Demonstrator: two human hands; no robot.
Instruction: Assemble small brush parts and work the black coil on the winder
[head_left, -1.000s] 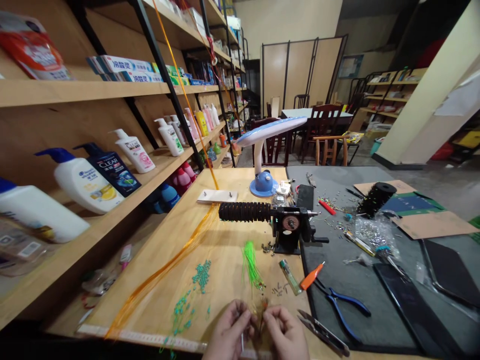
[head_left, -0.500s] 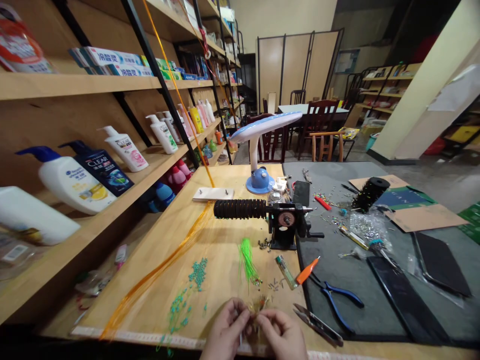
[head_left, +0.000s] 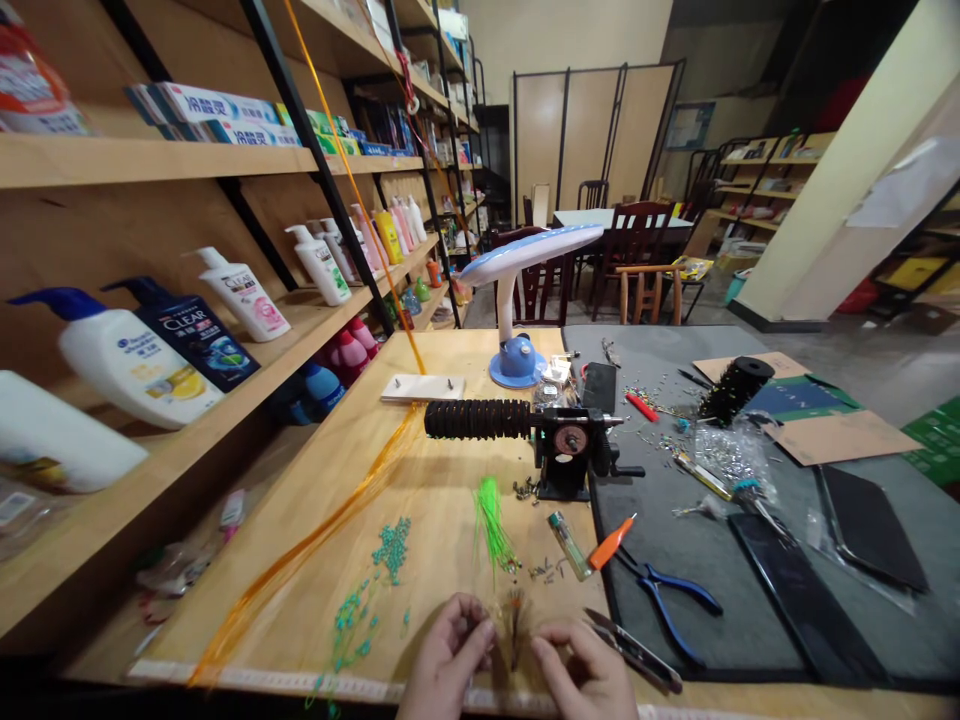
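Note:
My left hand (head_left: 444, 657) and my right hand (head_left: 589, 675) rest at the near edge of the wooden table (head_left: 442, 480), both with fingers pinched. Between them stands a small dark tuft of fine strands (head_left: 514, 618), held at its ends by both hands. Just beyond lie a bundle of bright green strands (head_left: 489, 510), teal beads (head_left: 394, 547) and a small lighter (head_left: 568, 531). Black snips (head_left: 634, 650) lie right beside my right hand.
A black hand-crank winder with a ribbed roller (head_left: 525, 425) stands mid-table, a blue desk lamp (head_left: 521, 300) behind it. Orange strands (head_left: 315, 540) run from the shelf to the table's left. Blue-handled pliers (head_left: 664, 590) lie on the grey mat (head_left: 712, 560). Shampoo shelves (head_left: 165, 330) line the left.
My hands have drawn slightly apart and the dark tuft now shows between them. The view has shifted a little.

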